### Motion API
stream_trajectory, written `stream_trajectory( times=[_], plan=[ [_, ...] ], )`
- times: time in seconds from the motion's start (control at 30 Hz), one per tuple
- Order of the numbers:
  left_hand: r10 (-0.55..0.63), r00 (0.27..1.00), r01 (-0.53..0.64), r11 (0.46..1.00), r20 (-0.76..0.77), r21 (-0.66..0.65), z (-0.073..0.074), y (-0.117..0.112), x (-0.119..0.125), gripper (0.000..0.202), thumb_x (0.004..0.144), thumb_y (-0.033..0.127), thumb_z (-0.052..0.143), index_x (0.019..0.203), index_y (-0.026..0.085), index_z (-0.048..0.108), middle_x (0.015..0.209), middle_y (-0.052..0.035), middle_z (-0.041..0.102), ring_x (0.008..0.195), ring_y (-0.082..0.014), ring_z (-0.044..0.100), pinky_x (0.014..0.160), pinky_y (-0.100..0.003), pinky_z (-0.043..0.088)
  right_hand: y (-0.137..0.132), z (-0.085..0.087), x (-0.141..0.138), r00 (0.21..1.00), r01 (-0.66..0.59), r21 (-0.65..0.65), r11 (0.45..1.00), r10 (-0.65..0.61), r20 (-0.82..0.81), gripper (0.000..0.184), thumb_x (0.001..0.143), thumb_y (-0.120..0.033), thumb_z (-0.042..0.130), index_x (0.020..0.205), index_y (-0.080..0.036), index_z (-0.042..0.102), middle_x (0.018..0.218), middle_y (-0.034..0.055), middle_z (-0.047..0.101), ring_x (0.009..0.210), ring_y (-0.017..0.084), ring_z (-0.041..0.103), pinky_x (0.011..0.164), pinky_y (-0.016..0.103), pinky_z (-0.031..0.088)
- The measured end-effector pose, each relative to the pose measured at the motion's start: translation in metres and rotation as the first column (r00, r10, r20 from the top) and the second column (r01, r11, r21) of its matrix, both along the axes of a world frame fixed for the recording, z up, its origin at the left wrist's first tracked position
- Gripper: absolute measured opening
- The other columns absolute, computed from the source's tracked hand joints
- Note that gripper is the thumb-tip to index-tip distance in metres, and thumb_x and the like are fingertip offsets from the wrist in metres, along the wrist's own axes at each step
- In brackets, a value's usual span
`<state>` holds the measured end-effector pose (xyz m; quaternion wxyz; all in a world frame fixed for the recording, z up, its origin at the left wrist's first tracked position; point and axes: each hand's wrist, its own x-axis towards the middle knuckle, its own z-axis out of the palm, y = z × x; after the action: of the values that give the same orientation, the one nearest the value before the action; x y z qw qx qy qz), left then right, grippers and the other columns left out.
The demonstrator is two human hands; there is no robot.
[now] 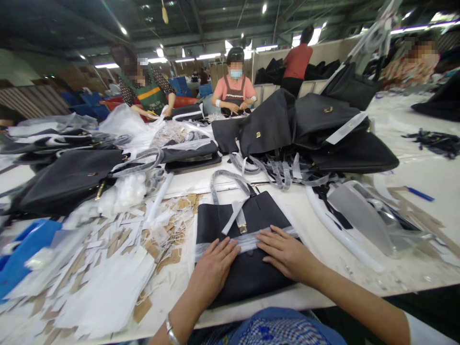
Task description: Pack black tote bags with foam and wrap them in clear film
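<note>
Plainly, we have both hands flat, palms down, on a black handbag [247, 278], with a small gap between them and neither gripping anything. Our left hand [213, 266], with a silvery bracelet [169, 327] at its wrist, rests partly on a translucent strip [247, 243] laid across the bag; our right hand [289, 253] touches the strip nearer its other end, fingers stretched out. The bag lies flat on the desk [318, 235], under and between our hands. Just beyond our fingertips we see a gold-coloured clasp [243, 227], and farther out a handle [230, 174] in clear wrapping. Left of our left hand, white papers [108, 292] and brown tags [170, 258] spread in a loose heap, with a blue plastic item [27, 254] past them. Right of our right hand we have a curved white tube [338, 235], a translucent sheet [359, 213] and a slim blue object [420, 193]. Well beyond both hands, black bags [269, 124] are piled up; opposite us are a person in a green apron [148, 96] and another in a brown apron [233, 93].
</note>
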<state>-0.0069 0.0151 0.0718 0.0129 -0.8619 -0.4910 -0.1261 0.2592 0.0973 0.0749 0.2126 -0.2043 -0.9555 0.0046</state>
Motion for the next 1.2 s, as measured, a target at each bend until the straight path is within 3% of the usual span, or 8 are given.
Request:
stream_trajectory(
  times=[0.13,0.2,0.3,0.43,0.67,0.93,1.1,1.2],
  plan=[
    [0.057,0.997,-0.059,0.998,0.06,0.035,0.009,-0.003,-0.008,0.038,0.096,0.023,0.05,0.134,0.028,0.054,0.149,-0.0032,0.048,0.14,-0.0258,0.042,0.112,-0.054,0.041,0.001,0.008,0.017,0.987,0.144,0.017,0.989,-0.142,-0.079,0.036,0.096,-0.02,0.052,0.13,-0.024,0.058,0.137,0.0056,0.06,0.137,0.025,0.045,0.117,0.054,0.031],
    [0.223,0.961,-0.24,0.966,0.163,0.095,0.008,-0.006,-0.021,0.038,0.097,0.026,0.048,0.134,0.03,0.055,0.153,-0.0031,0.043,0.143,-0.0263,0.035,0.115,-0.055,0.035,0.004,0.007,0.031,0.921,0.348,-0.059,0.936,-0.353,-0.164,0.04,0.097,-0.028,0.051,0.137,-0.024,0.052,0.145,0.0071,0.052,0.14,0.025,0.04,0.118,0.052,0.031],
    [0.551,0.752,-0.577,0.815,0.361,-0.043,-0.005,-0.009,-0.044,0.048,0.096,0.038,0.048,0.141,0.023,0.048,0.155,-0.0102,0.038,0.145,-0.0302,0.031,0.115,-0.056,0.032,0.01,-0.002,0.047,0.761,0.568,-0.369,0.736,-0.64,-0.107,0.06,0.096,-0.05,0.047,0.146,-0.018,0.041,0.149,0.013,0.046,0.138,0.029,0.043,0.113,0.051,0.04],
    [0.775,0.488,-0.595,0.632,0.402,-0.496,-0.022,-0.01,-0.059,0.069,0.093,0.053,0.047,0.15,0.017,0.033,0.152,-0.0154,0.041,0.141,-0.0332,0.038,0.113,-0.055,0.035,0.017,-0.013,0.049,0.694,0.626,-0.604,0.493,-0.705,0.143,0.08,0.09,-0.064,0.045,0.151,-0.013,0.033,0.145,0.015,0.05,0.133,0.032,0.048,0.111,0.05,0.041],
    [0.813,0.389,-0.511,0.582,0.433,-0.633,-0.012,-0.006,-0.05,0.073,0.091,0.05,0.053,0.153,0.021,0.027,0.155,-0.0126,0.038,0.142,-0.0315,0.036,0.117,-0.05,0.027,0.02,-0.011,0.043,0.704,0.596,-0.645,0.478,-0.697,0.134,0.073,0.088,-0.064,0.047,0.145,-0.018,0.044,0.14,0.0126,0.056,0.13,0.035,0.051,0.109,0.05,0.041],
    [0.808,0.314,-0.513,0.586,0.498,-0.627,-0.023,-0.012,-0.044,0.075,0.089,0.055,0.056,0.152,0.022,0.03,0.157,-0.0113,0.035,0.145,-0.0289,0.032,0.119,-0.046,0.023,0.014,-0.014,0.047,0.692,0.536,-0.72,0.44,-0.718,0.075,0.075,0.086,-0.061,0.051,0.147,-0.018,0.041,0.147,0.0104,0.049,0.135,0.032,0.047,0.114,0.047,0.036],
    [0.814,0.326,-0.523,0.579,0.481,-0.626,-0.023,-0.026,-0.044,0.074,0.089,0.055,0.056,0.152,0.024,0.031,0.155,-0.01,0.039,0.144,-0.0288,0.034,0.119,-0.047,0.026,-0.001,-0.018,0.05,0.684,0.557,-0.717,0.419,-0.721,0.11,0.083,0.086,-0.063,0.048,0.151,-0.015,0.032,0.153,0.013,0.039,0.14,0.031,0.039,0.118,0.048,0.03],
    [0.775,0.414,-0.543,0.632,0.478,-0.553,-0.021,-0.033,-0.047,0.073,0.09,0.054,0.053,0.152,0.021,0.031,0.154,-0.0122,0.04,0.143,-0.029,0.035,0.116,-0.048,0.031,-0.011,-0.014,0.055,0.698,0.578,-0.692,0.432,-0.701,0.146,0.088,0.087,-0.065,0.048,0.155,-0.016,0.022,0.153,0.0148,0.04,0.139,0.031,0.04,0.116,0.05,0.032]
  ],
)
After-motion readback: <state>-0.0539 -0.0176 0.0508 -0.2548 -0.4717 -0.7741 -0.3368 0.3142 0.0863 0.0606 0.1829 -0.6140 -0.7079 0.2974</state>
